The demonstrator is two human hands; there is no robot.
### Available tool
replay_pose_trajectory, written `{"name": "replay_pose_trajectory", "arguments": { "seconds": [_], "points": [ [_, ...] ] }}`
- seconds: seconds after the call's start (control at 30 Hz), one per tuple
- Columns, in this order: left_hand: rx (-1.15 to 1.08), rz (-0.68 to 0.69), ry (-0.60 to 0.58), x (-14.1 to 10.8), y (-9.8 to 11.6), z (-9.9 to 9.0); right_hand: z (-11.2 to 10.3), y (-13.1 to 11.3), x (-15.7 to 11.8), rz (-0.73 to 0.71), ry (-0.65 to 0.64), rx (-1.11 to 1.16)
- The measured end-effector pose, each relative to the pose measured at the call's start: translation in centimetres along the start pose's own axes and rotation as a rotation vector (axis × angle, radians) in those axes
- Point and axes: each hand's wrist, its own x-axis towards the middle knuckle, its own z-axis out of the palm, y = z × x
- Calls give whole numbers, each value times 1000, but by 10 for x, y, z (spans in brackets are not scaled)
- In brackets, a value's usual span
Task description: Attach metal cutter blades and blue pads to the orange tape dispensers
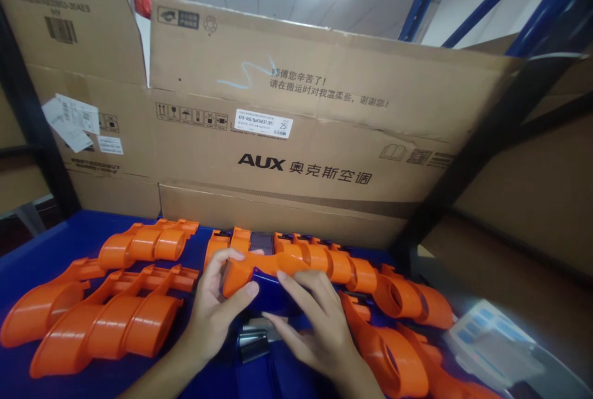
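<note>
An orange plastic part (266,261) with a dark blue piece (269,288) against its underside is held up in front of me, above the blue surface. My left hand (217,300) grips its left end, thumb on the near face and fingers behind. My right hand (319,319) has its fingertips on the right side of the orange and blue pieces, with the thumb lower down and apart from the fingers. Just below the hands lies a dark, shiny piece (253,344) with a grey part beside it; their exact kind I cannot make out.
Nested orange curved parts (111,331) lie in rows at left, with more orange parts (343,263) behind the hands and at right (398,362). A cardboard wall (296,164) stands at the back. A grey-white device (495,337) sits at far right, beside a dark post.
</note>
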Motion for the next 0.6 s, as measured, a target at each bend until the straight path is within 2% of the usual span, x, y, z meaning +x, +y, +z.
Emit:
{"name": "replay_pose_trajectory", "arguments": {
  "seconds": [0.17, 0.33, 0.4, 0.47, 0.6],
  "points": [
    [-11, -21, 14, 1, -1, 0, 0, -2, 1, 6, 1, 5],
    [-72, -37, -45, 3, -1, 3, -1, -5, 5, 64, 11, 61],
    [-117, -16, -116, 1, 0, 4, 0, -7, 5, 171, 52, 156],
    [-101, 13, -223, -2, 0, 4, 5, -9, 2, 342, 118, 309],
    [324, 104, -382, -10, 0, 3, 23, -9, -11, 737, 184, 681]
  ]
}}
